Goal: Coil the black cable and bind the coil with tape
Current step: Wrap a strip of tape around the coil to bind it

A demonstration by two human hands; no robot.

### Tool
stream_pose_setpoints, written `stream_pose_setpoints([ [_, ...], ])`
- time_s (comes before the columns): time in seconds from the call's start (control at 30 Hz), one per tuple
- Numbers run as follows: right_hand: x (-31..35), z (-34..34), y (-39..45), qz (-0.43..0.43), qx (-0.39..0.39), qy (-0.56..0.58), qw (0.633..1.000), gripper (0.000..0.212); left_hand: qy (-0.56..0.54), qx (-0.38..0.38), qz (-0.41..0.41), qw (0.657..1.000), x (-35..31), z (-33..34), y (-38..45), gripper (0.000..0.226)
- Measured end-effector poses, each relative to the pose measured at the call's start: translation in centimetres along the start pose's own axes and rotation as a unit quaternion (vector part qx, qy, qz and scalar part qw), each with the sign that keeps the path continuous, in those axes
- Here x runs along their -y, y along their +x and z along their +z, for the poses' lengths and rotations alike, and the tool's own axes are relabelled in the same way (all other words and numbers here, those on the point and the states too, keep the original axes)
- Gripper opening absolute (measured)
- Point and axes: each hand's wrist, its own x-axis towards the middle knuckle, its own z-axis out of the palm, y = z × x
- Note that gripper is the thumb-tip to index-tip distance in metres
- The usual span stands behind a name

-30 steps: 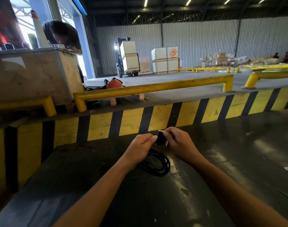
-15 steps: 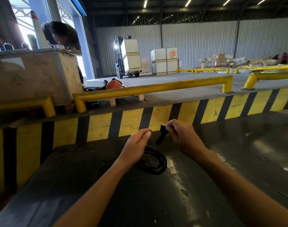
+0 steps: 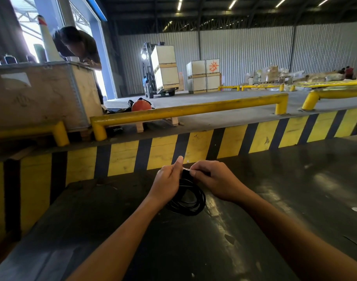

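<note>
The black cable (image 3: pixel 190 201) is wound into a small coil, its lower loops resting on the dark table (image 3: pixel 194 246). My left hand (image 3: pixel 167 182) grips the top of the coil, thumb raised. My right hand (image 3: pixel 216 179) pinches a piece of black tape (image 3: pixel 186 173) against the coil's top, between the two hands. The tape's far end is hidden behind my fingers.
A yellow-and-black striped barrier (image 3: pixel 194 149) runs along the table's far edge, with yellow rails (image 3: pixel 185 111) beyond it. A wooden crate (image 3: pixel 41 94) stands at the left, where a person (image 3: pixel 78 47) leans over it. A forklift (image 3: pixel 157 69) with boxes stands far back.
My right hand, which held the tape strip lifted away from the coil half a second ago, has come back to the left hand and pressed the tape onto the coil's top.
</note>
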Motion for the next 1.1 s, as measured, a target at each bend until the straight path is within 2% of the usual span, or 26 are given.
stream_pose_setpoints([
  [0.13, 0.1, 0.0, 0.1, 0.013, 0.020, 0.009, 1.000, 0.013, 0.006, 0.010, -0.025, 1.000, 0.3, 0.2, 0.1, 0.064],
  [0.43, 0.5, 0.8, -0.3, 0.062, -0.026, 0.073, 0.995, 0.010, 0.041, -0.009, -0.062, 0.997, 0.7, 0.4, 0.8, 0.062],
  [0.53, 1.2, 0.2, -0.8, 0.005, -0.024, -0.003, 1.000, 0.027, 0.004, -0.020, -0.098, 0.995, 0.8, 0.0, 0.9, 0.063],
  [0.63, 1.7, 0.2, -1.5, -0.066, 0.032, -0.130, 0.989, 0.039, -0.024, -0.035, -0.151, 0.988, 1.0, -0.2, 1.3, 0.067],
  [0.7, 1.9, 0.9, -1.8, -0.084, 0.047, -0.216, 0.972, 0.045, -0.057, -0.036, -0.175, 0.982, 1.0, -0.1, 1.5, 0.067],
  [0.77, 2.0, 1.8, -2.1, -0.078, 0.033, -0.245, 0.966, 0.045, -0.077, -0.034, -0.185, 0.979, 0.9, 0.2, 1.6, 0.064],
  [0.93, 2.1, 2.2, -2.1, -0.074, -0.057, -0.218, 0.971, 0.022, -0.047, -0.045, -0.187, 0.980, 0.9, 0.9, 1.5, 0.065],
  [1.1, 1.3, 2.1, -1.9, -0.031, -0.091, -0.079, 0.992, 0.014, 0.025, -0.056, -0.105, 0.993, 1.1, 1.1, 1.3, 0.065],
])
